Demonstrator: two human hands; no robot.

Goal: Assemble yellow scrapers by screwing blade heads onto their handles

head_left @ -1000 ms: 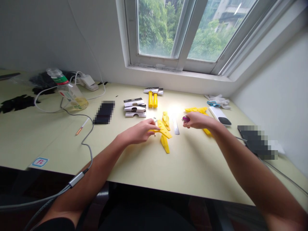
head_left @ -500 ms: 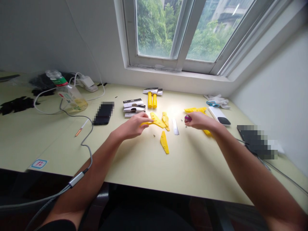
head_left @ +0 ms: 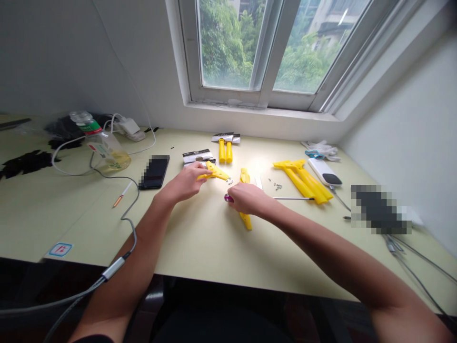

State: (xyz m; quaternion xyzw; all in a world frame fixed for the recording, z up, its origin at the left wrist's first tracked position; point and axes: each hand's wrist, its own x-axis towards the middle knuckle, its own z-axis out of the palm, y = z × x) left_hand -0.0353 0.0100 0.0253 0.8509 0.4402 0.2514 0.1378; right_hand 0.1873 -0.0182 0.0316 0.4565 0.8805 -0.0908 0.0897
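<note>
My left hand [head_left: 189,182] pinches a flat yellow plastic plate [head_left: 217,172] with holes in it, held a little left of several small screws [head_left: 229,181]. Closed in my right hand [head_left: 246,196] is a screwdriver [head_left: 293,198]. Its pink-purple handle end shows at the thumb side, and the shaft points right with a dark tip. Beneath and behind this hand lie yellow plastic pieces [head_left: 245,222], partly covered by it. A thin metal strip [head_left: 259,182] beside the hand is mostly hidden. More loose screws [head_left: 277,186] lie to the right.
Yellow handles [head_left: 303,181] lie at the right, beside a white device [head_left: 324,171] and gloves [head_left: 323,150]. Two yellow-handled tools [head_left: 225,150] and dark-and-white pieces [head_left: 198,156] are at the back. Leftward are a phone [head_left: 155,171], a bottle [head_left: 109,147] and a cable [head_left: 126,209].
My right hand has moved left with the screwdriver, from near the yellow handles to over the yellow pieces. My left hand has shifted slightly left with the plate, and screws beside it now show.
</note>
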